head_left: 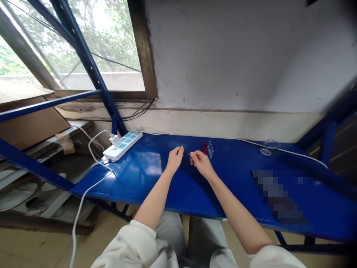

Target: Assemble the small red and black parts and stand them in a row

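Note:
Both my hands meet over the middle of the blue metal table (pixel 156 178). My left hand (pixel 175 158) is closed in a pinch on one end of a small dark thin object (pixel 187 153). My right hand (pixel 199 162) is also closed in a pinch, holding the other end. The object is too small to name. Just beyond my right hand lie a small red piece (pixel 205 147) and a clear plastic part (pixel 210 149), with a few tiny dark bits (pixel 227 149) further right.
A white power strip (pixel 122 145) with blue sockets and a plugged charger lies at the table's back left, its white cable (pixel 83 193) hanging off the edge. A clear ring-shaped item (pixel 267 149) and a thin wire sit at the back right. A blue shelf frame (pixel 83 56) stands left.

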A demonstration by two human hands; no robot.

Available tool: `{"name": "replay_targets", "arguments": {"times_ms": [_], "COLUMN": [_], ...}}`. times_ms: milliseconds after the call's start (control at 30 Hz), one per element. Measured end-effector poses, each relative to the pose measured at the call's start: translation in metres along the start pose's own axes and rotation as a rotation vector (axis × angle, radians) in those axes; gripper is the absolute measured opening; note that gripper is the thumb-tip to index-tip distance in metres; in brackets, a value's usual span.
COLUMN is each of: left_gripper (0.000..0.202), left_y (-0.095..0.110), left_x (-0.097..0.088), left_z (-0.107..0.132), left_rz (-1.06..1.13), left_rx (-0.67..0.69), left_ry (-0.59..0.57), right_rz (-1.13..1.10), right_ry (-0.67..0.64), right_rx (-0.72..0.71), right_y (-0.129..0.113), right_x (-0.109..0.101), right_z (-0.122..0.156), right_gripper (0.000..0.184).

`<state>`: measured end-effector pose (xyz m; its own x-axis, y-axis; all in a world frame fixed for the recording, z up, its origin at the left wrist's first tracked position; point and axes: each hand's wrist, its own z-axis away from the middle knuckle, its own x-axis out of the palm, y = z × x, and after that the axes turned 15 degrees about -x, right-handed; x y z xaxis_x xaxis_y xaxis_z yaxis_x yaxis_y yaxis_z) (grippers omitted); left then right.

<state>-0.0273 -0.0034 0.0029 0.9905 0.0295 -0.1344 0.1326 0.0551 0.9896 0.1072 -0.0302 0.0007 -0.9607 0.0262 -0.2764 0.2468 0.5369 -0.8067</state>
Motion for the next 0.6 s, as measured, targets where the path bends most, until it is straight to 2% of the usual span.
{"name": "replay_targets", "arguments": {"times_ms": [100,300,600], "left_gripper": [0.043,0.044,0.042], "left_y": [-0.001,-0.005,-0.003], "left_x": [-0.001,-0.005,-0.007], "left_z": [-0.003,-0.008,-0.009], "left_rz": [0.055,0.162,0.181], "left_rx": [0.011,-0.088,-0.020], "left_ry": [-0.017,-0.018,-0.009], "right_rz": [0.072,0.211,0.280], "right_ry": [-0.021,-0.070,-0.093], "right_rx": [-0.044,-0.121,-0.147], "right_y": [-0.008,-0.011,-0.002], "right_x": [0.000,-0.004,-0.005], "right_z": [0.002,0.004,0.003], "right_gripper": [0.036,0.025,0.024]}}
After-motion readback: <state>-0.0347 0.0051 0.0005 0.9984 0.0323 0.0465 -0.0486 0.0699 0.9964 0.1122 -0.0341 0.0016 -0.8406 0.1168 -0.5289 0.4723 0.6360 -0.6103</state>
